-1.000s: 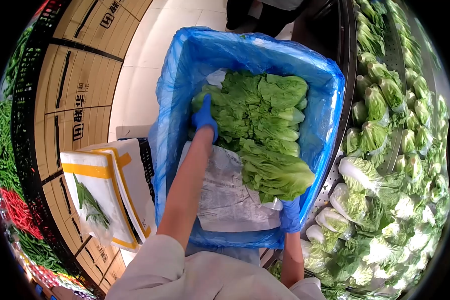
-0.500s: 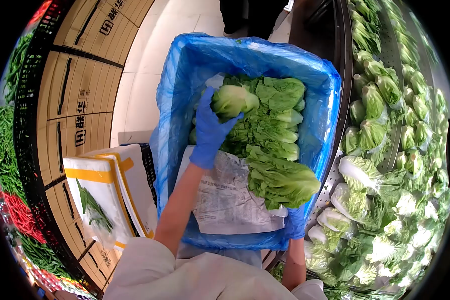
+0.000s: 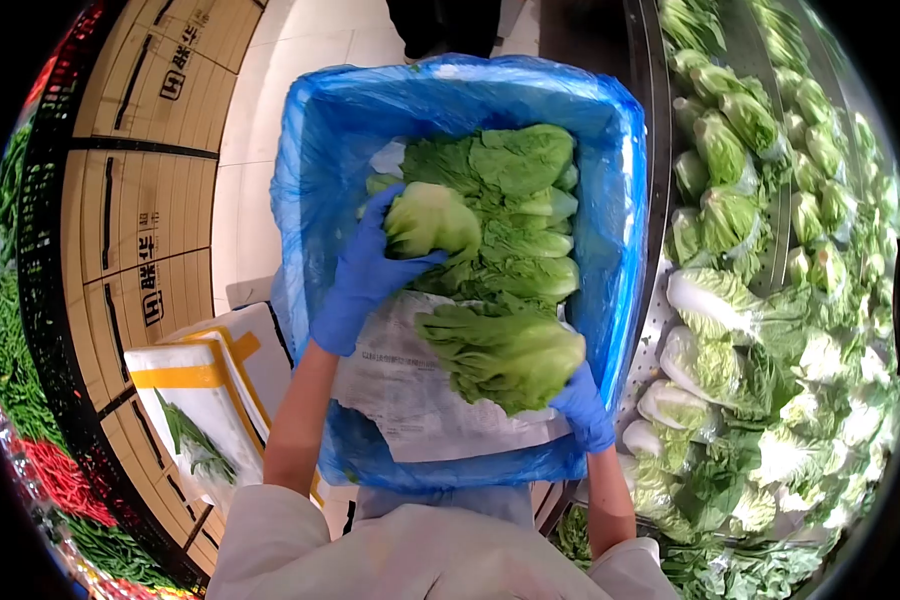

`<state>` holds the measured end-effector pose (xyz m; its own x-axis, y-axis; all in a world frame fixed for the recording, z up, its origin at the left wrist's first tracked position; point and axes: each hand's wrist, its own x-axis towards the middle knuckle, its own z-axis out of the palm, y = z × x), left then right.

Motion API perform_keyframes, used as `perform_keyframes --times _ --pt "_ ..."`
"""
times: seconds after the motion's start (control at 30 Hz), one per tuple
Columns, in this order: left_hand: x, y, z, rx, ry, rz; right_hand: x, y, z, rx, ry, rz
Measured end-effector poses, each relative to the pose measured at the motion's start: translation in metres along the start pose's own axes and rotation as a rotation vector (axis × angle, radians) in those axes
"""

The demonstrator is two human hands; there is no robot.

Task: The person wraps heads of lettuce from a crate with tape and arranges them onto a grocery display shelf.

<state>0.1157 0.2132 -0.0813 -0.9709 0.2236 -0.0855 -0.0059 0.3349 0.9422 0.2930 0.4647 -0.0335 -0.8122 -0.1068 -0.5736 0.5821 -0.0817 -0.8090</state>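
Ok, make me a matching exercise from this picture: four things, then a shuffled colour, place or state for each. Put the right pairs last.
Things
1. left hand
2. plastic liner
3. printed sheet
4. white box

Descriptions
A. outside the bin, banded with yellow tape
B. gripping the upper lettuce
C. partly covered by the lower lettuce at the right hand
D. blue and crinkled, draped over the bin's rim

Pairs: 1-B; 2-D; 3-C; 4-A
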Motion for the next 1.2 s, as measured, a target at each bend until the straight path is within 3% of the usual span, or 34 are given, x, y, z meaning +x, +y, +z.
perform_keyframes --times 0.07,0.13,0.2,0.27,0.3,0.37,0.43,0.53,0.6,0.7,0.77,0.9,1.0,1.07,1.2 --pt "0.001 0.023 0.006 0.071 -0.068 0.073 0.013 -0.02 0.006 0.075 -0.036 0.016" --pt "-0.009 0.043 0.015 0.176 -0.203 0.243 0.026 -0.03 0.009 -0.034 -0.081 0.198" --pt "-0.021 0.04 0.022 0.216 -0.26 0.293 0.033 -0.022 0.006 0.004 -0.076 0.155" --pt "-0.03 0.036 0.022 0.239 -0.236 0.255 0.035 -0.017 -0.001 -0.268 -0.114 0.095" --pt "-0.037 0.03 0.022 0.096 -0.296 0.176 0.035 -0.019 0.001 -0.262 -0.11 0.096" --pt "-0.051 0.023 0.024 0.036 -0.389 0.073 0.03 -0.025 0.006 -0.82 -0.222 0.058" --pt "-0.06 0.014 0.022 -0.129 -0.468 -0.089 0.028 -0.018 0.007 -0.796 -0.235 0.054" --pt "-0.068 -0.011 0.018 -0.107 -0.449 -0.164 0.03 -0.007 0.007 -0.722 -0.251 0.08" --pt "-0.066 -0.012 0.015 -0.157 -0.424 -0.17 0.033 -0.003 0.006 -0.668 -0.255 0.115" --pt "-0.051 0.007 0.006 -0.177 -0.558 -0.115 0.035 -0.003 0.007 -0.69 -0.288 0.049" --pt "-0.044 0.025 0.0 -0.207 -0.725 -0.56 0.034 -0.009 0.005 -0.622 -0.305 0.075" --pt "-0.042 0.031 -0.011 -0.235 -0.829 -0.546 0.028 -0.027 0.001 -0.637 -0.374 0.095" --pt "-0.047 0.056 -0.017 -0.438 -0.882 -0.471 0.019 -0.045 0.0 -0.607 -0.35 0.098" --pt "-0.056 0.075 -0.013 -0.257 -0.787 -0.166 0.013 -0.057 -0.002 -0.377 -0.361 0.127" --pt "-0.077 0.103 -0.006 0.003 -0.722 -0.058 0.0 -0.066 -0.006 -0.475 -0.401 -0.084"
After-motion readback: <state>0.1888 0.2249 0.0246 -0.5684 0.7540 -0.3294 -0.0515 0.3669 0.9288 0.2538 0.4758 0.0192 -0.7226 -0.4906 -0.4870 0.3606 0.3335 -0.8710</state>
